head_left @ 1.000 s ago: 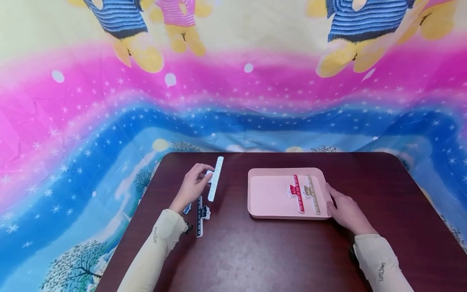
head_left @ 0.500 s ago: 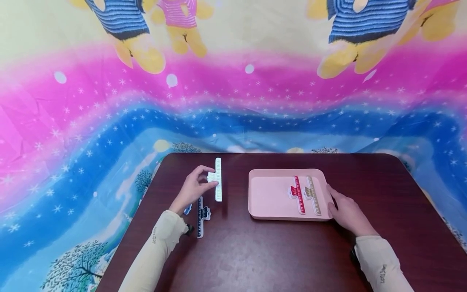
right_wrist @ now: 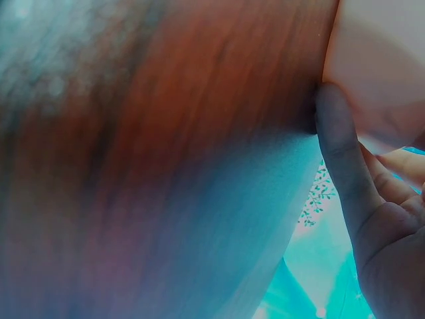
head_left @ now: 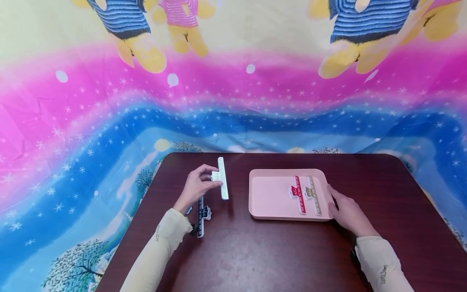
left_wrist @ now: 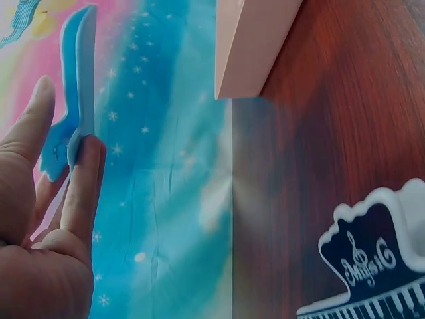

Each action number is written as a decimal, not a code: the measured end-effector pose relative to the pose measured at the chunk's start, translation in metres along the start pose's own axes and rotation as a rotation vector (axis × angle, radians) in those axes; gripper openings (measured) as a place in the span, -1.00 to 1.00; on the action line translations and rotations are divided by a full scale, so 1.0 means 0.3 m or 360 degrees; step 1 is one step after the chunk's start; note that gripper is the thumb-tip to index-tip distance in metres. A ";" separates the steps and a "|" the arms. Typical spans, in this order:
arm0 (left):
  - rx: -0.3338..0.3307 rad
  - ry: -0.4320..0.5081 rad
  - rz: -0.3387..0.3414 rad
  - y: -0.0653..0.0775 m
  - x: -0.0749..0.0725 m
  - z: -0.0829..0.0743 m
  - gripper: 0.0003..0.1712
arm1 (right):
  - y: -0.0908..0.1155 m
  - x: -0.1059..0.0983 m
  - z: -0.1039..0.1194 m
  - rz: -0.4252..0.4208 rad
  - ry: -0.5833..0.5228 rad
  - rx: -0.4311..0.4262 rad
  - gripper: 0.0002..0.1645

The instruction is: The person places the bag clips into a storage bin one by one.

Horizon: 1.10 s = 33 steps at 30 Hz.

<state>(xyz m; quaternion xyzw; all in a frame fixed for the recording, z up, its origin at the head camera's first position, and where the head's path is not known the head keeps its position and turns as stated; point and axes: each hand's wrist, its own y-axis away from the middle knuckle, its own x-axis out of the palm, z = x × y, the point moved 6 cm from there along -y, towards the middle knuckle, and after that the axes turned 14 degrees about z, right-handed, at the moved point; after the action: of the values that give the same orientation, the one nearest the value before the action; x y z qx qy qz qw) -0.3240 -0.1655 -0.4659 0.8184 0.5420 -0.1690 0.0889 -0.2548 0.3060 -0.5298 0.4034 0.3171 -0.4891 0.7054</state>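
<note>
My left hand pinches a pale piano-key clip by its handle, above the table's left half. The clip looks white in the head view and light blue, edge-on, in the left wrist view. Below that hand lies a black piano-key clip marked "Music". A bit of a blue clip peeks out beside the left wrist, mostly hidden. On the right, my right hand holds the right side of a pink tray, thumb at its near corner. Inside lie a red clip and a gold clip, side by side.
The dark brown table has rounded far corners. A cartoon-printed cloth hangs right behind its far edge. Bare tabletop lies between the held clip and the tray's left wall.
My left hand has turned the pale clip from a slant to nearly upright, tipped slightly the other way, and moved it a little right. The right hand and the tray have stayed put.
</note>
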 end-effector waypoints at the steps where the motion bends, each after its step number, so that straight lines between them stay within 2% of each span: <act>1: 0.0014 0.0014 0.0007 -0.004 0.005 -0.002 -0.50 | -0.001 0.000 0.000 -0.0002 0.0003 -0.0002 -0.19; 5: 0.0065 0.0072 0.0080 -0.020 0.032 -0.018 -0.47 | -0.002 -0.001 0.000 -0.0007 0.0009 -0.0005 -0.19; 11: 0.0055 0.0148 0.0207 -0.046 0.092 -0.040 -0.43 | -0.002 -0.003 -0.001 0.0001 0.0008 0.0002 -0.19; 15: 0.0060 0.0136 0.0262 -0.070 0.137 -0.052 -0.42 | 0.001 -0.003 -0.005 0.0009 0.0005 0.0011 -0.18; 21: 0.0120 0.0124 0.0362 -0.110 0.220 -0.078 -0.43 | 0.003 -0.002 -0.009 0.0009 0.0011 0.0015 -0.17; 25: 0.0139 0.0080 0.0404 -0.142 0.275 -0.099 -0.46 | 0.003 0.000 -0.007 0.0007 0.0009 0.0013 -0.18; 33: 0.0132 -0.0169 0.0372 -0.194 0.344 -0.139 -0.48 | 0.002 0.001 -0.002 -0.0011 0.0007 0.0001 -0.19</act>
<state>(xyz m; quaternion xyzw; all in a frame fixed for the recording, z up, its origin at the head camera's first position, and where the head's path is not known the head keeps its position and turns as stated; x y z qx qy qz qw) -0.3331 -0.0403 -0.4635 0.8688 0.4301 -0.2227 0.1026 -0.2542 0.3065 -0.5303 0.4036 0.3199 -0.4907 0.7029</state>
